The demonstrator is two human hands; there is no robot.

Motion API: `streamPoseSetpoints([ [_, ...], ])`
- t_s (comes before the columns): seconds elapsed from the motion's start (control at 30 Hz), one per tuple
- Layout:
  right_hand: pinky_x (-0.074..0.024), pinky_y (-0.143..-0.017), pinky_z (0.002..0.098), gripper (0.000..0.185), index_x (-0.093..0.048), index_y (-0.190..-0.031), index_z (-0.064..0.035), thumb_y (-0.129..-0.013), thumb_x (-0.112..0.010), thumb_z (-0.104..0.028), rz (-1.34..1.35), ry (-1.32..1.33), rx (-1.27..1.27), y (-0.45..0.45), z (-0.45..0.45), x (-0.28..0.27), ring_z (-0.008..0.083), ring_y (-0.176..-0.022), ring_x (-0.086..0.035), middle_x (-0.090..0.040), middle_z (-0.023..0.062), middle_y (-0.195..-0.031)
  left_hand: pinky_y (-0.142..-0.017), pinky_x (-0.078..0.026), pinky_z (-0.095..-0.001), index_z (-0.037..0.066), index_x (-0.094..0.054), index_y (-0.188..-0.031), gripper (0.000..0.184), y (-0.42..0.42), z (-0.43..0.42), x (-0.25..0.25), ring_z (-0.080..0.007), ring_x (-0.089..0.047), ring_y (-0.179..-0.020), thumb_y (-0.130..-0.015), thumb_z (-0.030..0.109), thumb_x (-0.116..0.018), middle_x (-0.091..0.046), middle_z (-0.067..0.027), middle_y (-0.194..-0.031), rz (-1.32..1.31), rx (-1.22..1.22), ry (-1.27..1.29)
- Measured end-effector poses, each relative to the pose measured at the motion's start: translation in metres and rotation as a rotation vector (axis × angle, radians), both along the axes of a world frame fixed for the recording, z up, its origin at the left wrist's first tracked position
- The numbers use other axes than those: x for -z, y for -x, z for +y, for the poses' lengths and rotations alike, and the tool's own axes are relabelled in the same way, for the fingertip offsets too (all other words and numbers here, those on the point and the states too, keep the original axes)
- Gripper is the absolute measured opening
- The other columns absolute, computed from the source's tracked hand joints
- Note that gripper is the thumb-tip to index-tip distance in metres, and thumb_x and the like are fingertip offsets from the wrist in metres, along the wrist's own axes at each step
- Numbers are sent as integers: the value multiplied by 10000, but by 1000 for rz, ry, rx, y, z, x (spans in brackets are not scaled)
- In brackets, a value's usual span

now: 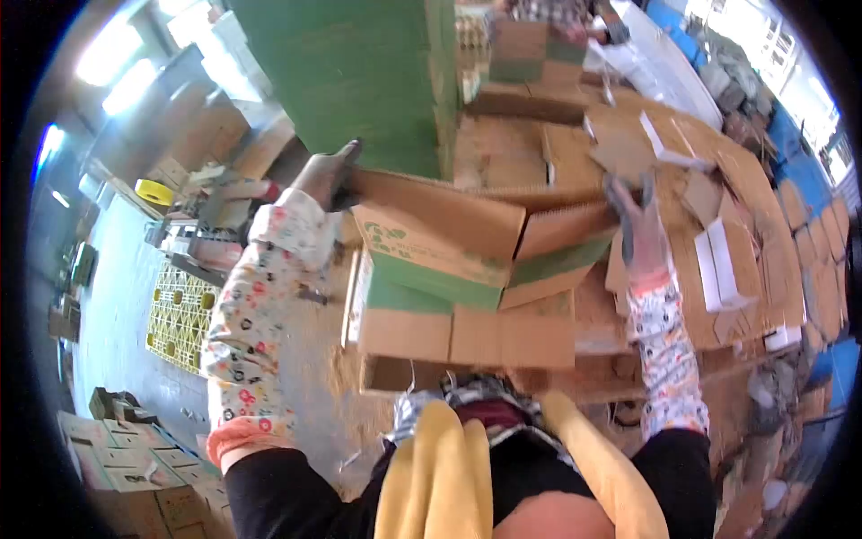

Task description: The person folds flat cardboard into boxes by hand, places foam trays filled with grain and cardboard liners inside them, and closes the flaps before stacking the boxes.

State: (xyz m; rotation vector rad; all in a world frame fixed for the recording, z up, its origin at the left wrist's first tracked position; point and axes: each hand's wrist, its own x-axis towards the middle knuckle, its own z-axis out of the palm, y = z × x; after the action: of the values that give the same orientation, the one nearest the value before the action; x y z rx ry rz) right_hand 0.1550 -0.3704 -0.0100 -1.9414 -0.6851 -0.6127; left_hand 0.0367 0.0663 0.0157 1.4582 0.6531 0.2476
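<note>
A brown cardboard box (440,229) with a green band and green print is held up in front of me, its sides standing at an angle. My left hand (330,178), in a grey glove, grips its upper left corner with the thumb raised. At its right end, my gloved right hand (639,225) holds the edge, fingers pointing up. Right below, close to my body, a folded brown and green carton (503,337) lies on the work table; I cannot tell if the two are joined.
A tall green panel (359,72) rises beyond my left hand. Cardboard sheets (628,148) and white-edged flaps (718,260) cover the table to the right. A person (548,11) works at the far side. On the left floor are a yellow pallet (180,314) and stacked cartons (135,458).
</note>
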Motion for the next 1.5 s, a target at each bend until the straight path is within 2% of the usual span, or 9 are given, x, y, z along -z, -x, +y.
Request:
streamPoseSetpoints([
  [0.1,-414,-944,304,370,-454,-1236,2,-877,-507,-72,517,-576,-208,-24,2,8,200,-1104,-499,-482,148,-1168,-440,-500,-280,-20,-593,-947,363,3,-44,-72,-153,-554,-570,-828,319,-646,-562,-40,-738,225,142,-314],
  [0.6,-484,-823,267,518,-345,-1275,18,-815,-581,-13,383,-726,-114,2,20,-3,181,-975,-534,-508,123,-1092,-456,-473,-308,-59,-620,-944,398,-22,5,-33,-183,-541,-487,-867,330,-586,-618,-108,-732,142,427,-276],
  [0.73,-488,-807,252,711,-234,-1342,52,-795,-653,-122,415,-307,-162,1,49,0,225,-1037,-511,-428,172,-1255,-539,-530,-325,38,-672,-820,312,1,-38,-69,-235,-609,-550,-870,320,-548,-632,-137,-731,415,533,-1103],
  [0.77,-476,-836,276,755,-214,-1346,60,-787,-667,-169,536,-357,-275,-24,48,9,247,-1056,-501,-415,188,-1270,-580,-533,-353,85,-669,-789,210,15,-56,-58,-230,-643,-676,-839,246,-543,-654,-106,-764,288,860,-2026],
  [1.03,-246,-1056,375,871,-268,-1324,98,-748,-700,-392,190,678,191,-25,85,37,337,-1261,-348,-376,289,-1316,-940,-383,-449,-24,-523,-1181,887,14,-129,15,-372,-490,-1107,-771,746,-364,-533,-267,-1145,243,1458,-402],
  [1.2,-351,-987,336,616,-432,-1244,43,-781,-671,-286,782,577,-620,-72,38,1,212,-1159,-455,-434,127,-1318,-978,-305,-589,186,-205,-1405,834,28,-111,0,-418,-361,-1226,-771,584,-574,-328,-189,-1386,82,315,-1303],
  [1.27,-334,-1003,344,600,-397,-1293,16,-809,-625,-258,1144,389,-679,-85,40,-57,208,-1165,-450,-411,105,-1340,-862,-413,-488,83,-217,-1382,824,4,-82,105,-375,-475,-1088,-782,487,-610,-422,-211,-1271,-85,387,-941],
  [1.47,-153,-1103,386,633,-246,-1382,-37,-887,-500,-338,-117,1273,-479,94,66,-14,369,-1316,-226,-239,226,-1410,-955,-375,-411,-65,-306,-1305,916,36,-104,59,-339,-475,-1111,-690,468,-726,-466,-220,-1220,-171,31,-1217],
  [1.5,-149,-1104,386,638,-223,-1389,-32,-892,-496,-326,-103,863,-446,93,59,1,369,-1321,-209,-224,224,-1418,-918,-405,-388,-61,-364,-1268,826,32,-94,67,-300,-511,-1061,-715,441,-716,-510,-194,-1169,-119,166,-772],
])
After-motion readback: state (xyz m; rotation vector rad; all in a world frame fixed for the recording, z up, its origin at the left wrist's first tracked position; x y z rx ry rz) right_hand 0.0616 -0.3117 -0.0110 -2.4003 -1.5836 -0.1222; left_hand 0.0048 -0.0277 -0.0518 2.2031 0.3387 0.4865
